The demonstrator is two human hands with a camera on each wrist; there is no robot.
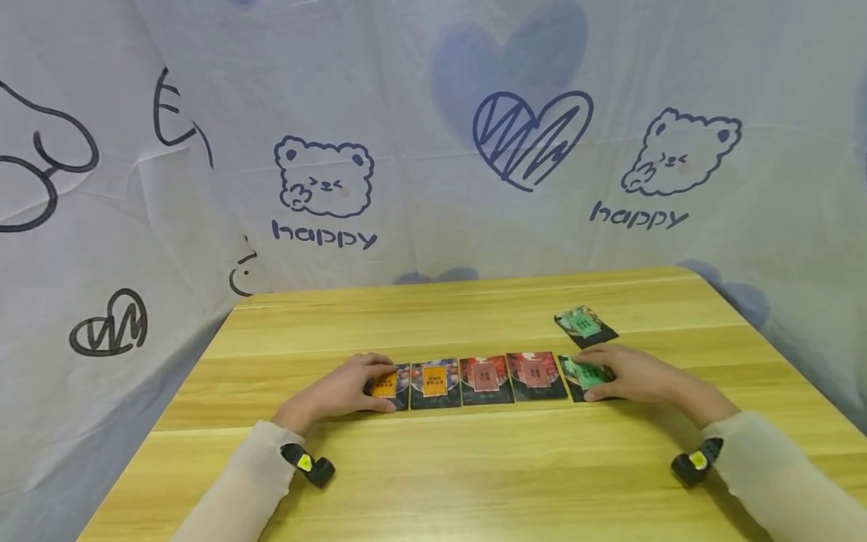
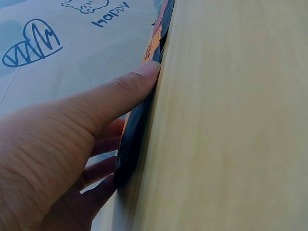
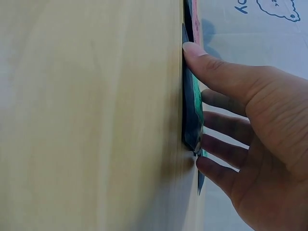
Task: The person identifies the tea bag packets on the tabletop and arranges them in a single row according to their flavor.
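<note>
Five small flat dark packets lie in a row on the wooden table. My left hand (image 1: pixel 348 386) holds the leftmost orange-labelled packet (image 1: pixel 386 385) by its edges, thumb on the near side. Beside it lies a second orange-labelled packet (image 1: pixel 436 382), then two red-labelled packets, one in the middle (image 1: pixel 485 376) and one to its right (image 1: pixel 536 374). At the right end my right hand (image 1: pixel 626 376) holds a green-labelled packet (image 1: pixel 588 373), its thumb (image 3: pixel 195 49) at the near edge and the other fingers at the far and right side.
Another green-labelled packet (image 1: pixel 584 324) lies tilted behind the row's right end. The wooden table (image 1: pixel 467 467) reaches back to a white printed cloth (image 1: pixel 433 188). Each wrist wears a black strap with a small camera.
</note>
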